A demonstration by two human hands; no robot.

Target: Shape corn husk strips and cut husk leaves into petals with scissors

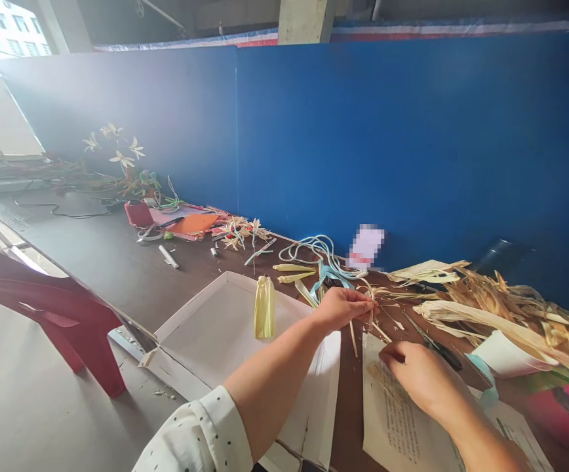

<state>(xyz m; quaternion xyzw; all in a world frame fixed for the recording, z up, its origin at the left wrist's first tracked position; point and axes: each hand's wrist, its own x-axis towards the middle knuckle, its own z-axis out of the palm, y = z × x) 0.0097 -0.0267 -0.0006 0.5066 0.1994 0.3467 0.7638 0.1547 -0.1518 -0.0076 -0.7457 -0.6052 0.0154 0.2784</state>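
Note:
My left hand [346, 307] is closed in a pinch on a small bundle of dried corn husk [372, 295], with thin strips sticking out around the fingertips. Lower and to the right, my right hand [419, 375] has its fingers curled together over a printed sheet of paper [383, 419]. A thin pale strip runs down from the left fingertips toward the right ones; whether the right fingers grip it is hidden. Left of my left forearm, a flat yellow-green husk piece [265, 308] lies in a shallow white cardboard tray [191, 298].
Dried husks [491, 295] are heaped at the right, by a tilted white cup [508, 354] and a dark-handled tool [444, 354]. Pale blue cord [314, 246] and husk flowers [238, 233] lie farther back. A blue partition [363, 144] borders the table; a red chair [68, 321] stands left.

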